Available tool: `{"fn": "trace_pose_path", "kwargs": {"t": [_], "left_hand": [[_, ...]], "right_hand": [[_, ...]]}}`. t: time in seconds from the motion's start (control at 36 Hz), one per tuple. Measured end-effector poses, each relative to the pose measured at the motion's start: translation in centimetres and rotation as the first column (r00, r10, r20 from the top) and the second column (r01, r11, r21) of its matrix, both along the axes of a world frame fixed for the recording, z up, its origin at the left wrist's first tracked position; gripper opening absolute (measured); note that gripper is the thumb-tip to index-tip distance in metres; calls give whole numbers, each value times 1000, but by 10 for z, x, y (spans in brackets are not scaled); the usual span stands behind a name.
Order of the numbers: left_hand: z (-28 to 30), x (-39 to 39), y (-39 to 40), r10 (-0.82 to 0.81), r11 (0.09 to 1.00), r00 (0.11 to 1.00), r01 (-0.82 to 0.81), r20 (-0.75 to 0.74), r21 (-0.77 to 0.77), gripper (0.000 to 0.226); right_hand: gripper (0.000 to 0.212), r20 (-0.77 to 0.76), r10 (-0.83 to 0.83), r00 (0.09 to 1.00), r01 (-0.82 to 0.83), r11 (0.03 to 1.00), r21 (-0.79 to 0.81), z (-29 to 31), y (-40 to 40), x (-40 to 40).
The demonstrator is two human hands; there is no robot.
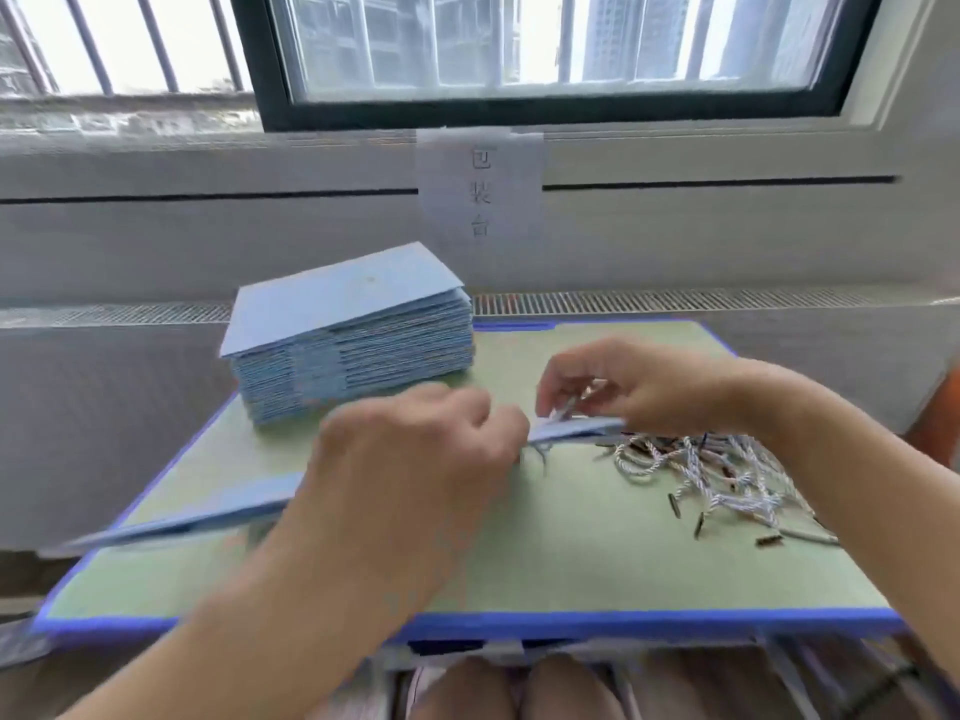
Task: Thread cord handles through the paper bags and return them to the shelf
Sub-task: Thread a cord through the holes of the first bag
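Both hands worked over a green table (545, 553) edged in blue, and the frame was smeared by motion, so fine detail was hard to read. The left hand (410, 459) was curled, its fingers closed toward the thumb at the near edge of a flat blue paper bag (182, 517), which it held lifted off the table and seen almost edge-on; the bag ran from the lower left, passed behind that hand, and came out again on the far side toward the other hand. At the left fingertips a short bit of cord (540, 452) hung down below the bag's edge, but whether it was pinched there could not be told. The right hand (639, 387) hovered just past the bag's other end, fingers bent, pinching a thin pale cord end (566, 407) right at the bag's top edge. Below and beyond the right fingers, toward that wrist, lay a loose heap of twisted white-and-blue cord handles (717, 475) with dark tips, some scattered singly nearer the table's front. Beyond the left fingers, at the far left of the table, stood a tall stack of flat blue bags (353, 350), well apart from both hands. Behind the table a sheet of paper (480, 192) with handwritten characters was fixed to the wall under a window (561, 44).
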State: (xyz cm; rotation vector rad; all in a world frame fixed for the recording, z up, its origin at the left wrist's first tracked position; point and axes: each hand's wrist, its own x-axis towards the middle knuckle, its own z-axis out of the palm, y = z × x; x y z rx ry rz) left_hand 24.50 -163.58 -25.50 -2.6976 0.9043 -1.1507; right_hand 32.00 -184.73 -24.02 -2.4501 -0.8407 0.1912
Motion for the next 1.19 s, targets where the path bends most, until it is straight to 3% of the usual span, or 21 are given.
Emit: {"fn": "trace_pose_path", "kwargs": {"t": [0.08,0.19,0.25,0.31,0.36,0.42,0.47,0.56,0.64,0.72,0.83,0.89,0.94,1.0,1.08,1.14,1.19], "left_hand": [[-37,-7,-6,-25,997,999,28,-43,69,48],[-76,-5,-14,-99,992,995,99,3,81,32],[-91,0,-12,-122,990,991,118,48,76,30],[-102,5,-7,-155,986,984,150,82,70,32],[-108,8,-1,-186,982,978,183,98,34,47],[-108,9,6,-214,977,977,215,21,-11,56],[-102,11,11,-252,966,961,242,-115,-95,58],[-79,25,14,-309,895,910,179,-278,-409,41],[-57,59,6,-303,774,892,24,-337,-632,25],[-57,106,-9,-276,763,814,-138,-511,-632,19],[-81,148,-29,-293,725,576,-388,-764,-570,52],[-86,155,-35,-283,721,550,-418,-786,-552,72],[-88,158,-35,-229,751,569,-413,-789,-516,67],[-89,158,-32,-254,722,580,-419,-774,-551,62],[-95,160,-32,-278,717,559,-420,-781,-556,59],[-95,158,-33,-204,786,564,-393,-800,-477,50],[-93,158,-32,-189,815,559,-369,-808,-447,48]], "right_hand": [[49,-26,-85,996,87,994,71,-18,5,-1],[40,-187,-101,977,170,899,404,-42,29,-3],[35,-237,-74,969,176,878,446,-52,42,-8],[32,-189,-39,981,105,930,353,-58,52,-14],[41,-30,11,999,-8,994,109,-67,58,-19],[57,182,40,982,-12,989,-148,-74,59,-22],[58,355,-85,931,148,977,-154,-74,56,-24],[41,456,-414,788,503,860,-90,-70,34,-12],[28,397,-486,778,602,757,-253,-73,26,0],[31,294,-510,808,577,787,-219,-78,30,6],[31,-20,-527,849,528,848,54,-79,35,10],[32,-204,-469,859,509,821,257,-76,36,9],[34,-332,-365,870,476,798,371,-72,36,6],[32,-416,-236,878,408,825,392,-68,33,6],[25,-376,-225,899,368,852,371,-60,19,16],[26,-264,-346,900,428,812,396,-54,3,29],[29,-101,-468,878,475,822,314,-48,-14,40]]}}
